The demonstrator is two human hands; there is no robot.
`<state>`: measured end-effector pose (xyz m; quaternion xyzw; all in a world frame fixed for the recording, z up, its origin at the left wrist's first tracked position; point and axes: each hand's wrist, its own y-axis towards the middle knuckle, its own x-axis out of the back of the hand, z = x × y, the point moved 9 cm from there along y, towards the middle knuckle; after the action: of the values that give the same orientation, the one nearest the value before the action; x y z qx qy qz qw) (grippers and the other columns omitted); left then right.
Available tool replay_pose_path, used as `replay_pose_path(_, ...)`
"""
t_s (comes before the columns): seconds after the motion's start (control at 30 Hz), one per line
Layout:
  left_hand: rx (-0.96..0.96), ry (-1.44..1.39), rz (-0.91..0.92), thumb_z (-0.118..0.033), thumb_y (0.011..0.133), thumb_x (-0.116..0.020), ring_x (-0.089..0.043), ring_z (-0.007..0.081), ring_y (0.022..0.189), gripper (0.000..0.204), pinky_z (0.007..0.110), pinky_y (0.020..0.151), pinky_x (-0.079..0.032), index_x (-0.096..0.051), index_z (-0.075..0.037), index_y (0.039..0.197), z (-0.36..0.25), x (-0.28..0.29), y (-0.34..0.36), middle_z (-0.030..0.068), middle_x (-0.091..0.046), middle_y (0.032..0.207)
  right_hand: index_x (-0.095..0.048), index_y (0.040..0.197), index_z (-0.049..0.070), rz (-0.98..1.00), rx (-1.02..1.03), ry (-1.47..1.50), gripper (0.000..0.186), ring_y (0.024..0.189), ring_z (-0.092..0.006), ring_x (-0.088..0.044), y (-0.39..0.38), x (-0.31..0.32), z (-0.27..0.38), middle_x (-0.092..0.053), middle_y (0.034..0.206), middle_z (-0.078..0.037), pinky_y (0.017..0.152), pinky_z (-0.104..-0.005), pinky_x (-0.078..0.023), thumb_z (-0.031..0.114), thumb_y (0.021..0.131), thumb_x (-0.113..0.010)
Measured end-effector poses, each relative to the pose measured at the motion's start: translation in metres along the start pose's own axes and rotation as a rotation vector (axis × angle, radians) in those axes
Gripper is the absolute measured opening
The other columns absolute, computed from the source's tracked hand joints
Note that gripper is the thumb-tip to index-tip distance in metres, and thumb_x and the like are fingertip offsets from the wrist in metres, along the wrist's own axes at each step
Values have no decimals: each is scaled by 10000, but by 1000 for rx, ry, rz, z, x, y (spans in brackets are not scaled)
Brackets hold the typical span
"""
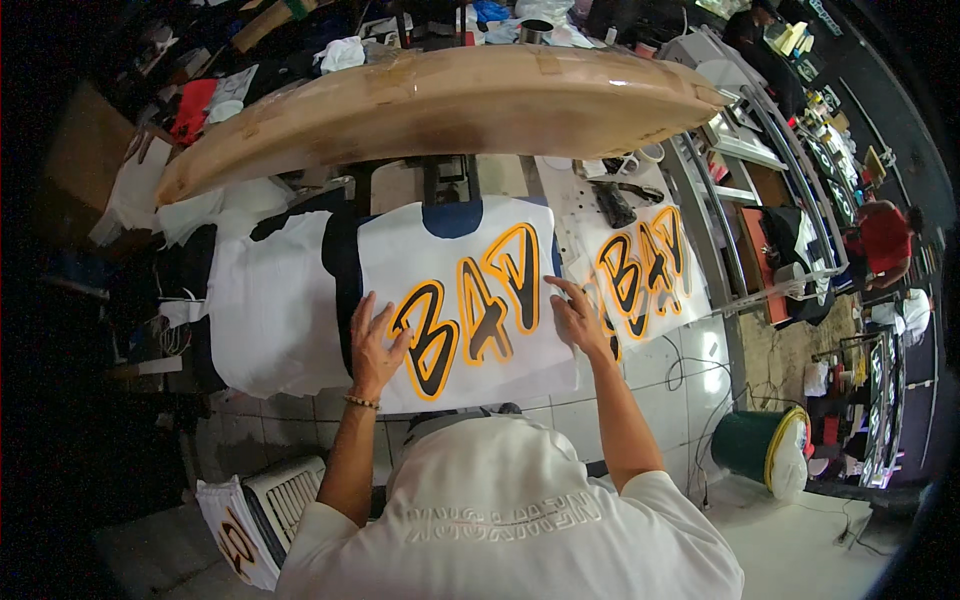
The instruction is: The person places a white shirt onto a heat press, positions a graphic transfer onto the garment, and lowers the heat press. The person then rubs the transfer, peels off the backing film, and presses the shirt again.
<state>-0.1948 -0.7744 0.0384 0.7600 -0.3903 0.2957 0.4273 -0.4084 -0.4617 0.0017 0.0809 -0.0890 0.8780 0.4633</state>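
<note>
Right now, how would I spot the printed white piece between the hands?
Find the long brown bundle up top. Below it, between left hand and right hand, lies the printed white piece. Unlike the printed sheet at right, it has a dark blue notch at its top.

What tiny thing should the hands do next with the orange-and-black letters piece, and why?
Maybe gently smooth the white piece outward: the left hand and right hand are open at opposite sides of its lettering, so they seem well placed to flatten it evenly.
</note>
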Motion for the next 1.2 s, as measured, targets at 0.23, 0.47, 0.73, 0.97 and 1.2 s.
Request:
replay_pose_path(0.23, 20, 30, 34, -231, 792, -808, -426, 428, 1351, 510, 511, 1126, -357, -652, -22, 1230, -10, 10, 8, 225, -445, 1489, -609, 1330, 100, -26, -2, -9, 358, 792, -157, -515, 4, 0, -9, -582, 1028, -81, 726, -315, -446, 110, 975, -562)
replay_pose_path(0.47, 156, -331, 36, -279, 913, -696, -646, 302, 1057, 410, 394, 860, -523, -639, -10, 1217, -20, -5, 65, 187, -602, 1343, -619, 1327, 137, -56, 56, -155, 369, 815, -166, -532, 7, 3, -12, -606, 1045, -90, 717, -292, -437, 124, 959, -589)
replay_pose_path(0.73, 927, -1680, 470, -602, 1028, -321, -715, 240, 904, 728, 307, 718, -560, -551, 24, 1322, -30, -144, 107, 177, -662, 1285, -627, 1323, 142, -83, 34, -171, 367, 813, -147, -525, 3, 4, 5, -622, 1083, -78, 717, -271, -434, 124, 958, -584)
replay_pose_path(0.97, 1037, -1631, 452, -610, 1024, -321, -714, 267, 947, 745, 343, 764, -585, -550, 38, 1311, -15, -160, 102, 192, -661, 1278, -626, 1324, 141, -77, -18, -117, 371, 813, -155, -535, 5, 2, -9, -631, 1099, -95, 725, -283, -445, 115, 958, -578)
replay_pose_path(1.2, 264, -848, 931, -324, 1031, -528, -684, 234, 779, 381, 349, 760, -565, -634, 2, 1198, -125, -4, 120, 123, -715, 1116, -623, 1319, 135, -109, 101, -119, 370, 852, -188, -543, 4, 4, 4, -591, 1143, -109, 762, -305, -468, 96, 953, -585)
